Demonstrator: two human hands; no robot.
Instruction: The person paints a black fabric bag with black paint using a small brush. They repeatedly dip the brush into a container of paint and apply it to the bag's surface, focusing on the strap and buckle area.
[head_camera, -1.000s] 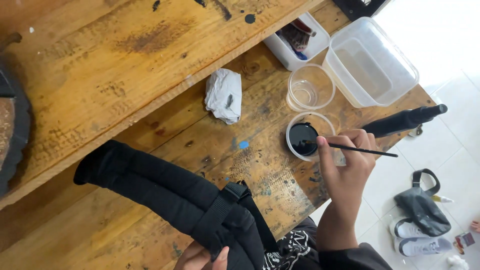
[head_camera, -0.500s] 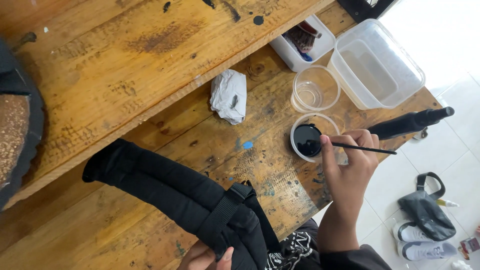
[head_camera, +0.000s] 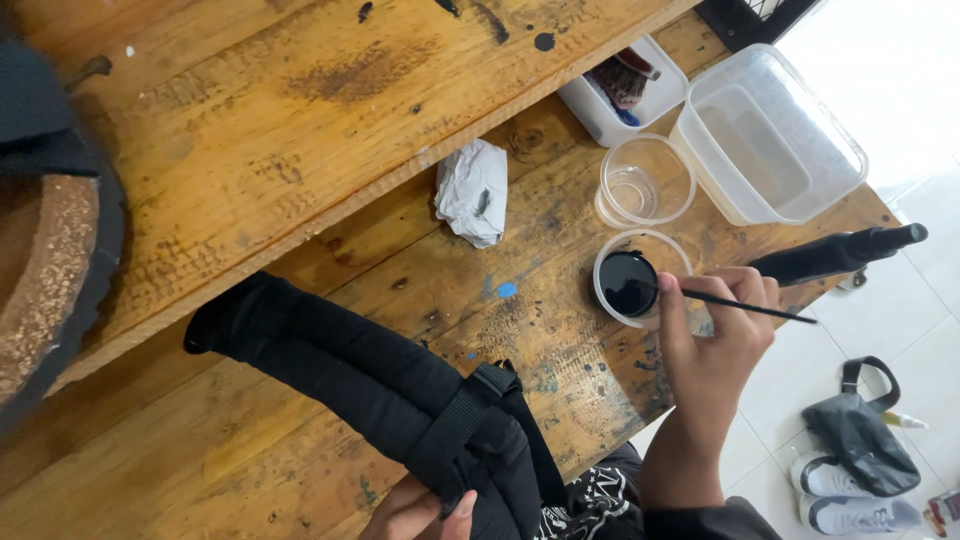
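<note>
Beside crumpled paper: right hand, fingers pinching thin brush, tip in cup of black paint. Load lightly, wipe excess on rim. Left hand clamped on black backpack strap.

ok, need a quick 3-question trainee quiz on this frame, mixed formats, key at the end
1. True or false: the right hand holds a thin brush with its tip at the cup of black paint.
2. Multiple choice: the left hand grips which thing? A) the crumpled white paper B) the black padded strap C) the empty clear cup
3. Fill in: the empty clear cup stands between the cup of black paint and the small white ____ of brushes.

Key
1. True.
2. B, the black padded strap; the crumpled white paper lies untouched on the wooden bench.
3. tray.
</note>
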